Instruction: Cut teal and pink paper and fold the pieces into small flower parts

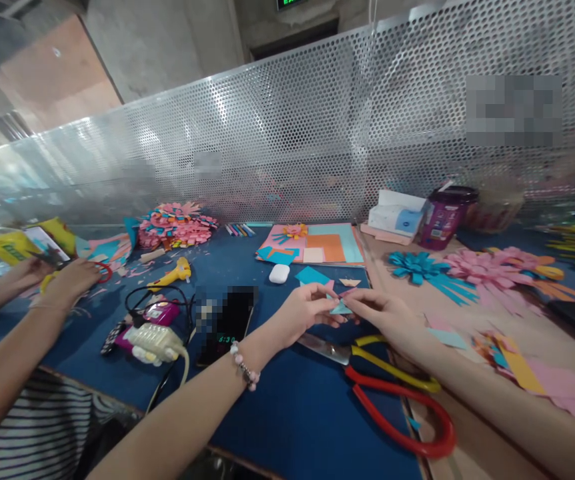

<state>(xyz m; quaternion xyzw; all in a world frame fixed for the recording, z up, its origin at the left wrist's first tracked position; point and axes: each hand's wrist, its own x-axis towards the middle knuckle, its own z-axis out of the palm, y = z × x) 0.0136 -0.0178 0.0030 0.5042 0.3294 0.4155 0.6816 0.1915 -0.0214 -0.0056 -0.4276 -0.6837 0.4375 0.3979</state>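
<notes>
Over the dark blue table, my left hand (303, 312) pinches a small light-blue piece of paper (340, 307) by its left side. Fingers of my right hand (383, 312) are closed on the same paper from the right, and part of it is hidden behind the fingertips. Just below both hands lie large scissors (400, 387) with one red and one yellow handle, blades pointing left. Beyond the fingers are a blue paper piece (312, 275) and a small beige folded piece (349, 283).
Left of my arm lie a phone (230, 327), a power strip (155, 341) with cables and a yellow glue gun (175, 272). A co-worker's hands (75, 277) handle scissors at far left. Paper flowers (417, 267) and a purple cup (445, 217) are at right. A perforated metal screen (287, 140) stands behind.
</notes>
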